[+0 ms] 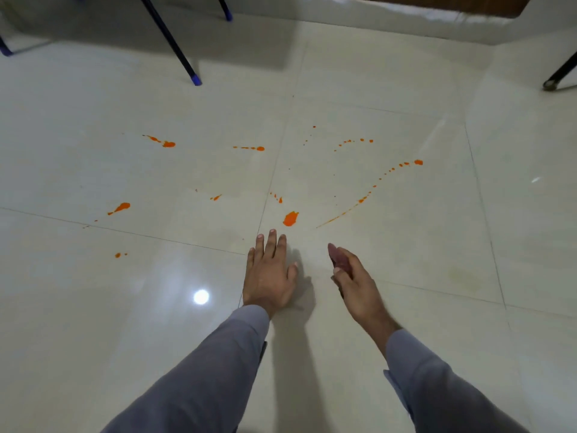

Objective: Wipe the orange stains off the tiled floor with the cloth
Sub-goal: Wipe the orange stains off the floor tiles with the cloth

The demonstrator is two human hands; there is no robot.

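Orange stains beyond flat left hand, right hand fingers clamping cloth

Home room; glossy tiled floor, chair legs.

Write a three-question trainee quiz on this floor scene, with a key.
1. True or false: the left hand lies flat on the floor with its fingers straight.
2. Which hand holds the cloth? A) left B) right C) neither
3. Fill in: the big stain nearest the hands lies just beyond the ____ hand's fingertips.

Key: 1 true; 2 B, the right hand grips it; 3 left.
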